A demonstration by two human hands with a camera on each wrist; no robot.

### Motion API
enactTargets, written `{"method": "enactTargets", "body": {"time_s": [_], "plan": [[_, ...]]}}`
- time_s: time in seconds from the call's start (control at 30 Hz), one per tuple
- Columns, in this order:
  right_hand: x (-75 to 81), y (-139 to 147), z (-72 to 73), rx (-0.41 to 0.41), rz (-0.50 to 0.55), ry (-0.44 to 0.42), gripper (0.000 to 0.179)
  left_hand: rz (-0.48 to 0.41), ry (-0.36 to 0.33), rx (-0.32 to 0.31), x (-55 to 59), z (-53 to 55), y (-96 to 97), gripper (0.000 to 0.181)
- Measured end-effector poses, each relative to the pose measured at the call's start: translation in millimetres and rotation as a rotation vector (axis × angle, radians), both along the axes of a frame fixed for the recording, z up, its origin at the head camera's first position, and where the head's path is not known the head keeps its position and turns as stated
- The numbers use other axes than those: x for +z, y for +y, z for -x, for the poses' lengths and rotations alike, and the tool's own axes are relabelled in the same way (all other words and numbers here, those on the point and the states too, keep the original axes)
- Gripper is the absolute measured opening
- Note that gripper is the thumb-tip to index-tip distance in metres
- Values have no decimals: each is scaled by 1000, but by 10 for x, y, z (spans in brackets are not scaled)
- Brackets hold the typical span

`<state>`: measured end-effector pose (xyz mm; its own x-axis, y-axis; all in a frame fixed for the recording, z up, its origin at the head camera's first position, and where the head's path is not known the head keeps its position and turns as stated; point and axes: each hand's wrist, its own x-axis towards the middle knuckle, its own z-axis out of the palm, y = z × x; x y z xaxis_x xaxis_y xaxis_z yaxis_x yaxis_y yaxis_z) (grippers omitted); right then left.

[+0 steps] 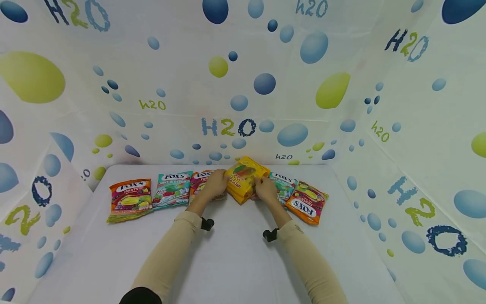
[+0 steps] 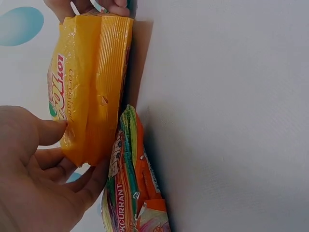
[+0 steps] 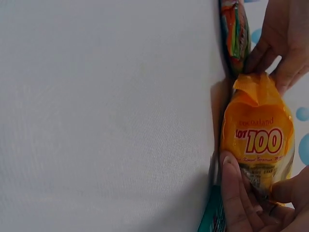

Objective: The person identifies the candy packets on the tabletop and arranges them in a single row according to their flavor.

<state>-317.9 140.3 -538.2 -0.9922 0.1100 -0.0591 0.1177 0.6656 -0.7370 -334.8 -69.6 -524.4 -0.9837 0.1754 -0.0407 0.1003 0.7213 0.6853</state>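
A yellow Lot 100 candy bag [image 1: 244, 179] is held between both hands at the middle of a row of candy bags. At its left end my left hand [image 1: 216, 184] pinches it, the thumb on the printed side in the left wrist view. My right hand [image 1: 266, 190] grips the opposite end, fingers curled round it in the right wrist view. Partly hidden behind the left hand is a red Fox's fruit candy bag [image 1: 197, 182]. Beside the right hand lies a teal Fox's bag [image 1: 282, 185], its left part covered.
Farther left lie a teal Fox's mint bag [image 1: 172, 190] and a red-orange Fox's fruits bag [image 1: 130, 198]. An orange Fox's bag [image 1: 306, 202] rests upside down at the right end. The white table [image 1: 235, 257] meets a bubble-printed backdrop [image 1: 171, 76] behind the row.
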Motion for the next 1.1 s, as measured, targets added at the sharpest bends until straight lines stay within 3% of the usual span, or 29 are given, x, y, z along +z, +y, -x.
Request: {"method": "enactTargets", "body": {"time_s": [0.33,0.87,1.1], "plan": [[31,-20,-35,-54,0,13,36,-48,-5,-1,11,-61,-1,51],[46,-30,-69,-88,73,109,32,-114,20,16,62,-200,-21,49],[114,-36,-111,-81,110,147,32,-105,81,36,104,-251,-9,50]]}}
